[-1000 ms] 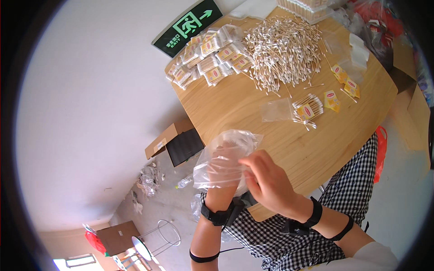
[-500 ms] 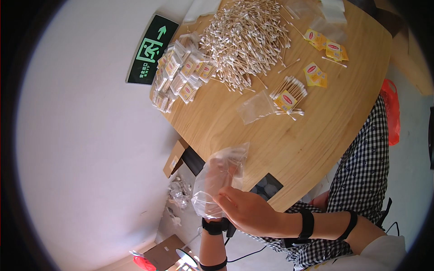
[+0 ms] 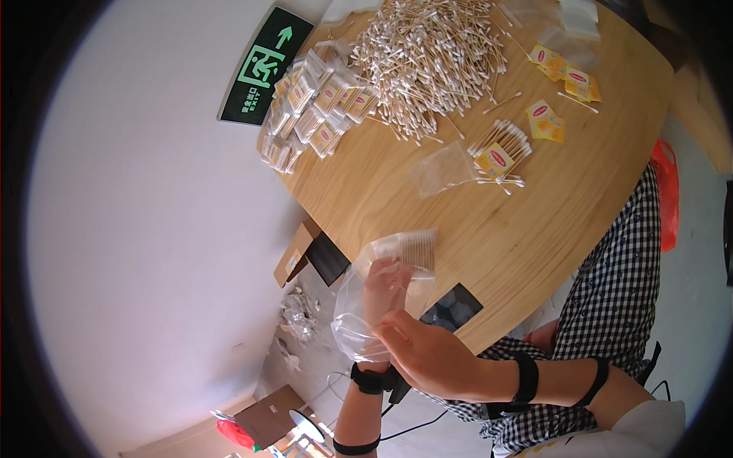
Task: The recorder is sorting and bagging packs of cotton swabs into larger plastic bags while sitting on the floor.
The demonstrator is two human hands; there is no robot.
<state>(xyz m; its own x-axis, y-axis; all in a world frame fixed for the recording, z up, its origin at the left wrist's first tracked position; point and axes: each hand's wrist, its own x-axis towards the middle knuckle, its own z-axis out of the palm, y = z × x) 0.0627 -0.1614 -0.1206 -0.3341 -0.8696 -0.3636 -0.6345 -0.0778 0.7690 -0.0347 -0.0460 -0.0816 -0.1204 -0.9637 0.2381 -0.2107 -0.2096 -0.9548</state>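
Observation:
My left hand (image 3: 384, 288) is inside a clear plastic bag (image 3: 353, 324), its fingers blurred by the film. Beside those fingers, at the bag's far end, shows a finely striped, beige-looking bundle (image 3: 414, 250); what it is made of I cannot tell. My right hand (image 3: 431, 351) is closed in a pinch on the bag's near edge, close to my left wrist. On the table beyond lie a flat clear zip bag (image 3: 443, 169) and a bundle of cotton swabs (image 3: 513, 141) with a yellow card (image 3: 495, 159) on it.
A big heap of loose cotton swabs (image 3: 427, 65) covers the far part of the wooden table (image 3: 580, 206). Filled swab packets (image 3: 317, 99) are stacked left of it, beside a green exit sign (image 3: 263, 67). Yellow cards (image 3: 545, 122) lie right. A dark rectangular object (image 3: 452, 307) sits at the near edge.
The view has shifted a little, so the table things sit slightly higher and further right. The striped bundle in the bag now shows more plainly. My right hand keeps its pinch.

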